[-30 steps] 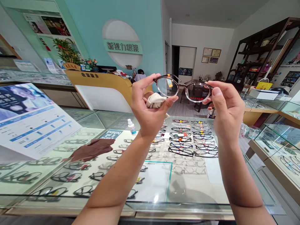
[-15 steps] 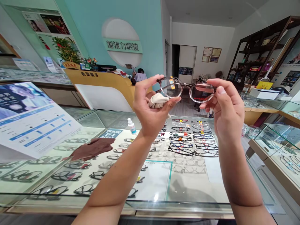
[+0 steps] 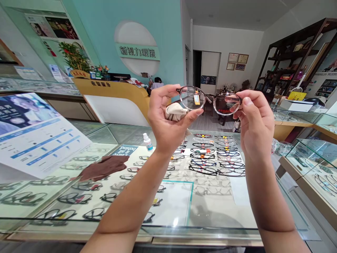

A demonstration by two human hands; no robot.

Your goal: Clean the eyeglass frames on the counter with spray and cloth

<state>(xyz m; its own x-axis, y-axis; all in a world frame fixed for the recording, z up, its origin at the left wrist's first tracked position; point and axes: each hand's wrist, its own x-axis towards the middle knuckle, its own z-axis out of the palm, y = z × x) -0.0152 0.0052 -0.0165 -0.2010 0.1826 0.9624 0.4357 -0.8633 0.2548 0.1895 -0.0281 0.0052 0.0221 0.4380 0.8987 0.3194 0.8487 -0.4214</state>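
Raised above the glass counter is a pair of eyeglasses (image 3: 209, 97) with round lenses and a dark and clear frame. My left hand (image 3: 168, 119) is closed on the frame's left end, and a cream cloth (image 3: 176, 111) is bunched in its palm. The thumb lies by the lower rim of the left lens. At the other end, my right hand (image 3: 254, 119) pinches the frame near its hinge. An orange and white tag (image 3: 197, 98) shows through the left lens. Under the hands, rows of eyeglasses (image 3: 202, 162) lie on the counter.
A brown cloth (image 3: 105, 168) lies left of my forearm, near a small white bottle (image 3: 147, 142). A folded printed card (image 3: 39, 137) stands at the far left. The glass counter (image 3: 210, 214) holds more frames. Another display case (image 3: 316, 158) stands at right.
The eyeglasses have turned slightly in my hands, and the tag seen through the left lens has shifted right and down. Both hands keep their hold.
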